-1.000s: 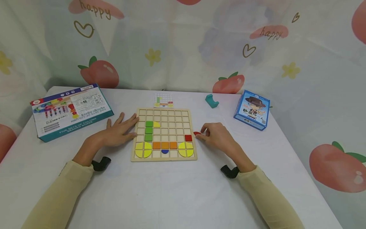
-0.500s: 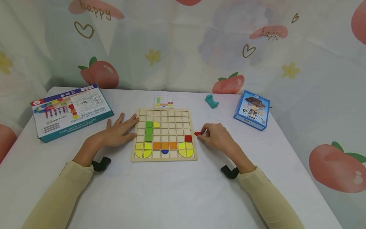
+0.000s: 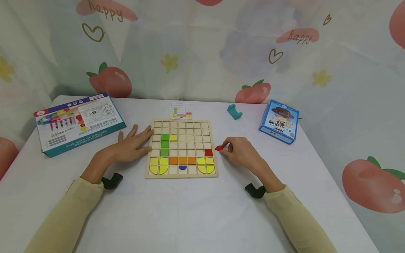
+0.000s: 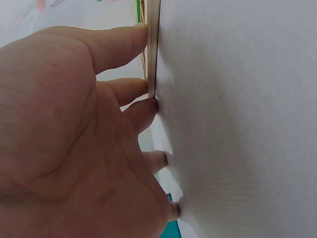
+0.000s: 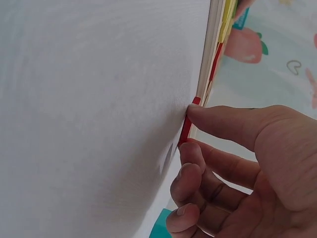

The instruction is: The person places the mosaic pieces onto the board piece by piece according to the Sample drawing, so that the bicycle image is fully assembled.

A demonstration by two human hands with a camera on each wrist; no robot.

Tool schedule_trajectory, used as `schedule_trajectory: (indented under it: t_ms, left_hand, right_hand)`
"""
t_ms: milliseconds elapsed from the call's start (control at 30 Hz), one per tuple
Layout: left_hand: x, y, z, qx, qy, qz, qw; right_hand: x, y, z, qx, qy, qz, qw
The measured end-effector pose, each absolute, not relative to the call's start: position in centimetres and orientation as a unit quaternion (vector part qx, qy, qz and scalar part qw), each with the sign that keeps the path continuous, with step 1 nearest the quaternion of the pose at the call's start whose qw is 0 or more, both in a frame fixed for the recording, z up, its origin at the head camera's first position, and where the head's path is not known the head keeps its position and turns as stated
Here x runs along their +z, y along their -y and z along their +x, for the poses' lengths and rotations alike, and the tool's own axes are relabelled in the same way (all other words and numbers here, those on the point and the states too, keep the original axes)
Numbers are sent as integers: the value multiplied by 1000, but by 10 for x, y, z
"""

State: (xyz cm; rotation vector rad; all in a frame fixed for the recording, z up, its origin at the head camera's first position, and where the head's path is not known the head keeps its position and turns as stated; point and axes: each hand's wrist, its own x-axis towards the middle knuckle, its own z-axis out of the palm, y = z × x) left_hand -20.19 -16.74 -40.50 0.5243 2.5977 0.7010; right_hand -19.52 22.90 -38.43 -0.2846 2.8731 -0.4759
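Note:
A wooden grid board (image 3: 181, 176) lies mid-table, with green, orange and red squares, yellow quarter-circles and a blue half-round piece in its cells. My left hand (image 3: 128, 146) is spread flat at the board's left side, thumb and fingertips touching its edge; in the left wrist view the other fingertips (image 4: 173, 210) rest on the cloth. Just off the board's right edge, my right hand (image 3: 241, 151) pinches a small red quarter-circle piece (image 3: 219, 148) between thumb and index finger. The right wrist view shows this red piece (image 5: 188, 121) edge-on, low over the cloth.
A pattern card (image 3: 180, 111) lies behind the board. Farther right are a teal curved block (image 3: 234, 112) and a blue card box (image 3: 280, 121). A large bead-set box (image 3: 79, 123) sits at the left. A printed curtain hangs behind the table.
My right hand has shifted slightly toward me, and more of the red piece shows between its fingers. The left hand and the board have stayed put.

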Motion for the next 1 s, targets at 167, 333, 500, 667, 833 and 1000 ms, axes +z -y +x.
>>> schedule_trajectory:
  t_ms: [167,333,500,667,833,1000]
  left_hand:
    - [-407,168,-203,250,-929,188,199]
    - [-407,169,-203,251,-928,189,199]
    - [-406,169,-203,251,-928,190,201]
    - [-406,169,-203,251,-928,191,200]
    - [-406,169,-203,253,-927,188,203]
    - [-405,168,-202,251,-927,190,203]
  right_hand:
    - [-385,-229,-195,-165,-976,-95,105]
    - [-385,-229,-194,-170,-976,-100,96]
    - [-380,-222,-192,-178,-973,-111,96]
    - [-374,-208,-190,-184,-968,-135,103]
    - [-371,-196,-188,-179,-965,-160,105]
    - [-371,-186,-187,-176,-961,-177,117]
